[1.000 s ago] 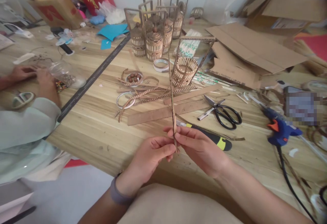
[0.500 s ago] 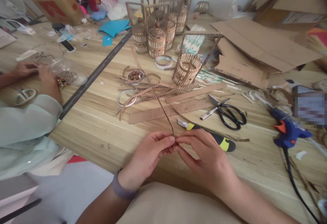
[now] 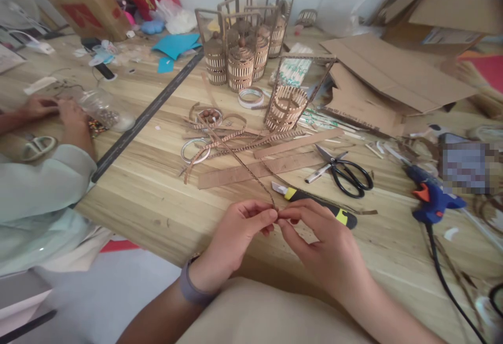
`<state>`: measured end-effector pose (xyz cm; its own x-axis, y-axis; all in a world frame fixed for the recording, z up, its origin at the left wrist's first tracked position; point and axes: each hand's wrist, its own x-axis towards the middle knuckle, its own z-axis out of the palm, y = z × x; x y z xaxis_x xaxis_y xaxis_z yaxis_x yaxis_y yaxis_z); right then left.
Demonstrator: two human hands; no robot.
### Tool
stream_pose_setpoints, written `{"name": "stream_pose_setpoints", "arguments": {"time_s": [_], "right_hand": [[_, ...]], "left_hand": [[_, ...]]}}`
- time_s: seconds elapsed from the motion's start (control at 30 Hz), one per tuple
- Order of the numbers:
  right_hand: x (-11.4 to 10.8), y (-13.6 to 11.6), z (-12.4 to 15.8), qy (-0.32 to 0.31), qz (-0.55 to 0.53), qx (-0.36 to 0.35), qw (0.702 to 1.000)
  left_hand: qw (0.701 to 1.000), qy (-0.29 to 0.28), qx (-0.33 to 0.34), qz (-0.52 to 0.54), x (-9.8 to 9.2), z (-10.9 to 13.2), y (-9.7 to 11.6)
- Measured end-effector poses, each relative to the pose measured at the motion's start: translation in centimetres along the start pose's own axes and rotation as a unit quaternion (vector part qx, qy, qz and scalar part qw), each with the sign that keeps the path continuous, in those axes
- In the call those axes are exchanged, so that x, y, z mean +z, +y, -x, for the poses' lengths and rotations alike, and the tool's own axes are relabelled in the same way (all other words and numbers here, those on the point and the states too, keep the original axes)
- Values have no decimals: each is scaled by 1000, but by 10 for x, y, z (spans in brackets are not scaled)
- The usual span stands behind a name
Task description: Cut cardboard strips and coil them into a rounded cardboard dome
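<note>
My left hand [image 3: 241,236] pinches the near end of a thin brown corrugated cardboard strip [image 3: 251,170] between thumb and fingers. Tips of my right hand [image 3: 324,239] close on the same end, touching the left fingertips; the pinched bit is mostly hidden. From there the strip slants away to the far left, over other corrugated strips [image 3: 231,140]. Just beyond my right hand lies a black-and-yellow utility knife [image 3: 310,197], partly covered by it. Black-handled scissors [image 3: 349,176] rest farther back. A small slatted basket [image 3: 286,109] with a tall handle stands behind the strips.
Several lidded lantern-like baskets [image 3: 241,64] stand at the back. A blue glue gun [image 3: 432,197] with its cord lies right, near flattened cardboard [image 3: 396,71]. A bowl of brown beads [image 3: 210,117] and tape rolls [image 3: 250,98] sit mid-table. At left, a co-worker's hands [image 3: 73,116] are beside a clear jar [image 3: 104,108].
Both hands have shifted slightly right with the strip's end still pinched between them. The strip now lies at a lower slant, its far part nearer the bead bowl.
</note>
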<state>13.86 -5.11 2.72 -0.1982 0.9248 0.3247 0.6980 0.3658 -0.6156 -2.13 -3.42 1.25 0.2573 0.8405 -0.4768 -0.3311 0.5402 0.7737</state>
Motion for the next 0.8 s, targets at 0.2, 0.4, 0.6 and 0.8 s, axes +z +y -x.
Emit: {"name": "stream_pose_setpoints", "arguments": {"time_s": [0.2,0.4,0.6,0.8], "right_hand": [[2,-3,-3,-37,-51,78,995],[1,-7,-5,-61,-94,109,988],[-2,-8,-5,-63,-97,86,990],[-4,-7,1,-54,-38,55,996]], "left_hand": [[995,18,51,-80,-1,3,-1],[994,25,47,-99,-3,8,-2],[994,23,31,-103,0,9,1],[995,12,23,-93,2,9,3]]}}
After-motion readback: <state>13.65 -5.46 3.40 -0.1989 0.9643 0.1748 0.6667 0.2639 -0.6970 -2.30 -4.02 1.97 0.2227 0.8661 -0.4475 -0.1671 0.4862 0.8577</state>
